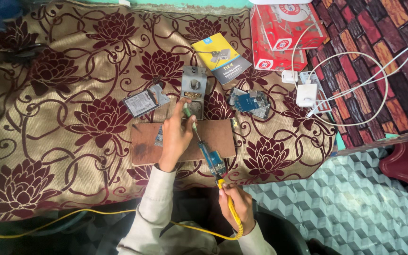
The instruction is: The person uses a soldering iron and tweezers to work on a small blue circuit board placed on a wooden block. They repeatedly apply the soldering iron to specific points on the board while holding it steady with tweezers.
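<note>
My left hand rests on a brown wooden board and pinches a thin green-tipped stick that points up toward a grey soldering station. A small circuit piece lies on the board beside that hand. My right hand grips the yellow handle of a blue soldering iron. Its thin tip reaches up to the board near my left fingers. A yellow cable runs from the handle off to the left.
A floral brown and gold cloth covers the surface. On it lie a phone-like part, a blue circuit board, a yellow and grey booklet, red boxes, and a white charger with looping cables. A tiled floor lies at right.
</note>
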